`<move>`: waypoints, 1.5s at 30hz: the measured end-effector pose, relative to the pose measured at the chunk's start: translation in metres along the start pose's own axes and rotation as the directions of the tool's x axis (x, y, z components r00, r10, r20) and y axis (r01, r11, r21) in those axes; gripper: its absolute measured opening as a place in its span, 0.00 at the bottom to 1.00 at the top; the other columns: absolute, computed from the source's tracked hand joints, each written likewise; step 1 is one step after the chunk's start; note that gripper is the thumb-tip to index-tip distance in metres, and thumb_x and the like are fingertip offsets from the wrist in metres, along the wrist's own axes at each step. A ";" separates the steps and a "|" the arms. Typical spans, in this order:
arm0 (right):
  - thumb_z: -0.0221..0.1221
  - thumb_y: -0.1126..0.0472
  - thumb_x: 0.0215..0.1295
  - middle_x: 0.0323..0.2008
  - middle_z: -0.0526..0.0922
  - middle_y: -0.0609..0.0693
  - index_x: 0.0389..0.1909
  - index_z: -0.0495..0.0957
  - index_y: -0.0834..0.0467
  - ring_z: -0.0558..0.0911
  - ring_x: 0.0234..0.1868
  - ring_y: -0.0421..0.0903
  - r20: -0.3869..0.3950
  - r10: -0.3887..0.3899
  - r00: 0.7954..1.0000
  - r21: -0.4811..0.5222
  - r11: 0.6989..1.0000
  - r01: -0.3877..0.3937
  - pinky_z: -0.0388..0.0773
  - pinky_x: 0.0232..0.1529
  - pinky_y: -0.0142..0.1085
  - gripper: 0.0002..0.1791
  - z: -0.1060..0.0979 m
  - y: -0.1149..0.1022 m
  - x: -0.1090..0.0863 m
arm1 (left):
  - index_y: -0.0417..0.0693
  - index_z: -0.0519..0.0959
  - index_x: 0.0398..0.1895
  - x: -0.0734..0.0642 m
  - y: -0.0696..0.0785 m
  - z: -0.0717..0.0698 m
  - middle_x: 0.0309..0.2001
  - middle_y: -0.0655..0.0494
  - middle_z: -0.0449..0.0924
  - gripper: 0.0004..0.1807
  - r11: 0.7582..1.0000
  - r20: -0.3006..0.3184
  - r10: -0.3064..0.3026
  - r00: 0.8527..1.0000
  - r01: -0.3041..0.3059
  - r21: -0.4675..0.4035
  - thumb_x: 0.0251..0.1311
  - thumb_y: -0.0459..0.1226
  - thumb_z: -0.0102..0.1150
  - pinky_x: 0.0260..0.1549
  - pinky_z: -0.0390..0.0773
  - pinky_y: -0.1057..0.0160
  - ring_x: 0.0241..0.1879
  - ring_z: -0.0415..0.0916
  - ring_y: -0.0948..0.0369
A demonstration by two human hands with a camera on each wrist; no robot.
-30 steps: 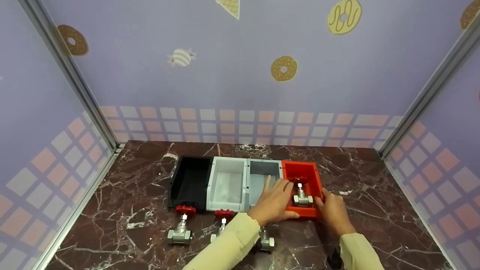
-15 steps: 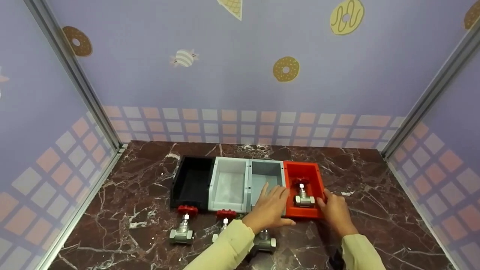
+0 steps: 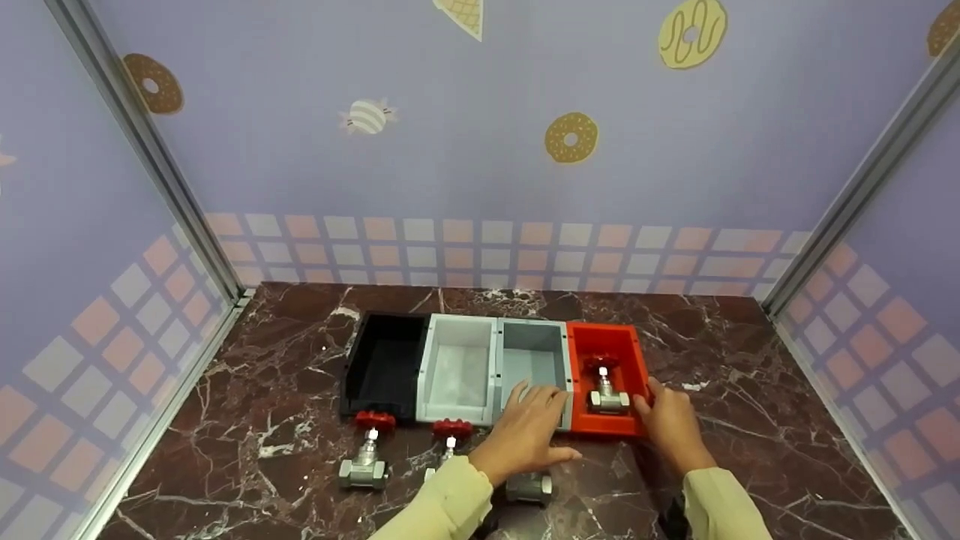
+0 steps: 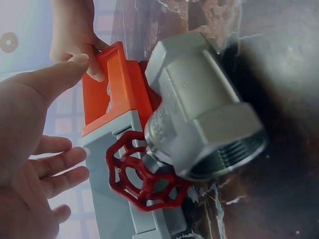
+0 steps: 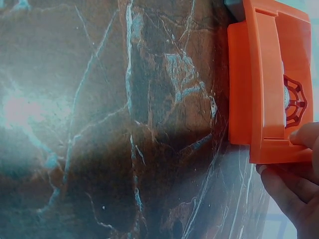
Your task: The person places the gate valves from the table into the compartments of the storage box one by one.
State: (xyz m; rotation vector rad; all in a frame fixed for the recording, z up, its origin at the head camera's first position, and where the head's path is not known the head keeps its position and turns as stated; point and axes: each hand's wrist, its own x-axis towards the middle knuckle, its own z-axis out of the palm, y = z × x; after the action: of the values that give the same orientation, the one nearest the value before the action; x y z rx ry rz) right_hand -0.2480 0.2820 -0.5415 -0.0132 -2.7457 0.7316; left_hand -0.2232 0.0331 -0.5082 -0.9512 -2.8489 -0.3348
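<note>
My right hand (image 3: 673, 424) pinches the right wall of a red plastic bin (image 3: 600, 339), thumb inside and fingers outside, as the right wrist view shows. Inside that bin lies a metal gate valve (image 3: 607, 397) with a red handwheel. My left hand (image 3: 523, 431) hovers with fingers spread over the front of the grey bin (image 3: 534, 360), holding nothing. Below it, partly hidden by hand and sleeve, another gate valve (image 3: 529, 489) lies on the table; the left wrist view shows its hexagonal body (image 4: 199, 99) and red handwheel (image 4: 144, 184) up close.
A white bin (image 3: 457, 367) and a black bin (image 3: 386, 360) stand to the left, in one row with the others. Two more gate valves lie in front: one (image 3: 363, 471) before the black bin, one (image 3: 451, 429) partly behind the left sleeve. Patterned walls (image 3: 480, 150) enclose the marble-look table (image 3: 285, 360).
My left hand has drawn back and left from the red bin's edge to the front of the grey bin. My right hand stays on the red bin's wall.
</note>
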 end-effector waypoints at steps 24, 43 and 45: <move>0.61 0.65 0.61 0.24 0.82 0.62 0.36 0.76 0.67 0.80 0.24 0.55 -0.002 -0.007 1.000 -0.016 1.000 0.007 0.76 0.27 0.50 0.08 -0.002 -0.001 0.002 | 0.47 0.65 0.63 -0.021 -0.004 0.010 0.58 0.54 0.71 0.65 0.986 0.075 -0.033 0.997 0.020 0.167 0.18 0.72 0.70 0.57 0.69 0.58 0.57 0.69 0.58; 0.61 0.65 0.61 0.25 0.82 0.63 0.37 0.77 0.67 0.80 0.25 0.55 -0.001 -0.003 1.000 -0.006 1.000 0.003 0.77 0.28 0.51 0.08 0.001 0.000 0.000 | 0.48 0.69 0.54 -0.034 0.002 0.024 0.48 0.56 0.71 0.63 0.934 0.026 -0.010 1.000 0.000 0.356 0.08 0.73 0.71 0.57 0.68 0.57 0.50 0.69 0.58; 0.60 0.65 0.61 0.24 0.82 0.63 0.36 0.77 0.67 0.80 0.25 0.55 -0.003 -0.006 1.000 -0.007 1.000 0.006 0.76 0.27 0.51 0.08 0.001 0.000 0.000 | 0.47 0.68 0.55 -0.035 0.002 0.026 0.49 0.56 0.71 0.63 0.933 0.021 -0.010 1.000 0.002 0.360 0.10 0.73 0.71 0.57 0.68 0.56 0.51 0.69 0.58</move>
State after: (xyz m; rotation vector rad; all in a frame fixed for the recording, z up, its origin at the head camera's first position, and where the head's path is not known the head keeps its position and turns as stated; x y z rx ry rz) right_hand -0.2483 0.2817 -0.5427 -0.0073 -2.7439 0.7202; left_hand -0.1947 0.0211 -0.5398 -0.8730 -2.7910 0.1977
